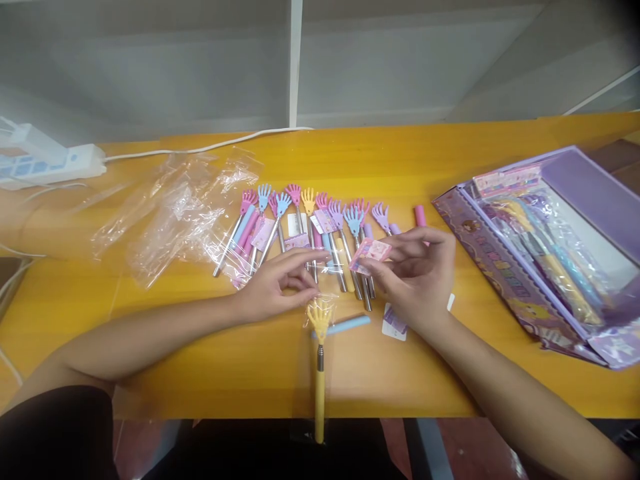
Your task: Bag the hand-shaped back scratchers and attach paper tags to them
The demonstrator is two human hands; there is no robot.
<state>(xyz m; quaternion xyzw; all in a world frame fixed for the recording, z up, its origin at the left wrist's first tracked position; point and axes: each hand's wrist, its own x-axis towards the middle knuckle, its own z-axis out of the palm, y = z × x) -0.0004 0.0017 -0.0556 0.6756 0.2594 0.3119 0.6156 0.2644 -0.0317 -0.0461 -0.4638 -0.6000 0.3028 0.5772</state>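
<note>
Yellow tabletop [220, 380]; hands [417, 273] hold card [369, 255], wrapper [329, 305] perhaps.

Outside the box [500, 270] show three blue heads [264, 195], two purple heads [337, 214], two yellow heads [320, 321].

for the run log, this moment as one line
left hand: bagged yellow back scratcher | right hand: pink card | right side: purple box

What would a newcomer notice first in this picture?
Probably the row of small plastic hands, pink, blue, yellow and purple, on metal rods across the middle of the orange wooden table. Next, perhaps, the open purple cardboard box at the right, then the clear-wrapped yellow plastic hand below the left hand.
</note>
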